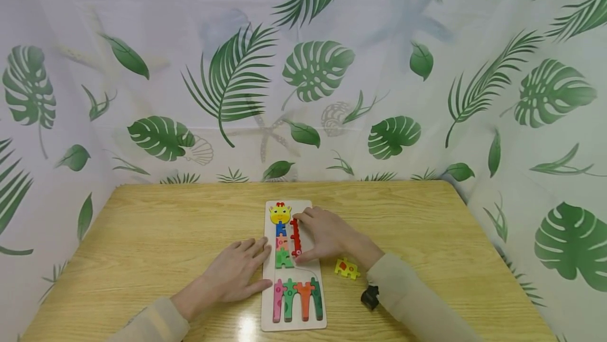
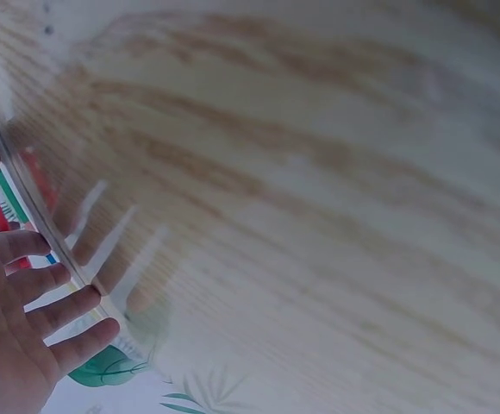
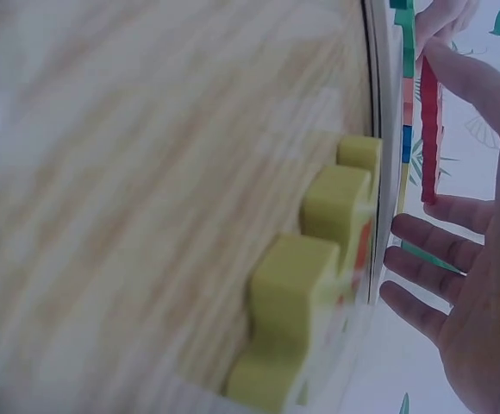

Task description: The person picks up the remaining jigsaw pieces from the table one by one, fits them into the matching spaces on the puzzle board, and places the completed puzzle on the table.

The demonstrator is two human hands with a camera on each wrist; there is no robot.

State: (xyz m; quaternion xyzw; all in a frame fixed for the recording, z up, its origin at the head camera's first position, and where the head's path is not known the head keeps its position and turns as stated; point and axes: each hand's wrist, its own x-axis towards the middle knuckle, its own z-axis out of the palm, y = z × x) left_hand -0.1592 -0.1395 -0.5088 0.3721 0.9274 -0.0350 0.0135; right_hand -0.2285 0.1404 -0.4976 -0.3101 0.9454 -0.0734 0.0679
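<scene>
A giraffe puzzle board lies on the table, with a yellow giraffe head at its top. Blue, salmon and green neck pieces run below the head, and pink, green, orange and dark green leg pieces fill the bottom. My right hand pinches a long red wavy-edged puzzle piece between thumb and index finger over the board. In the right wrist view the red piece spans thumb to fingertip. Spread and fairly straight, the fingers of my left hand touch the board's left edge.
A yellow puzzle piece with a red patch lies on the wooden table, right of the board. A small black object is by the right sleeve. Leaf-printed cloth hangs behind the table and at its sides.
</scene>
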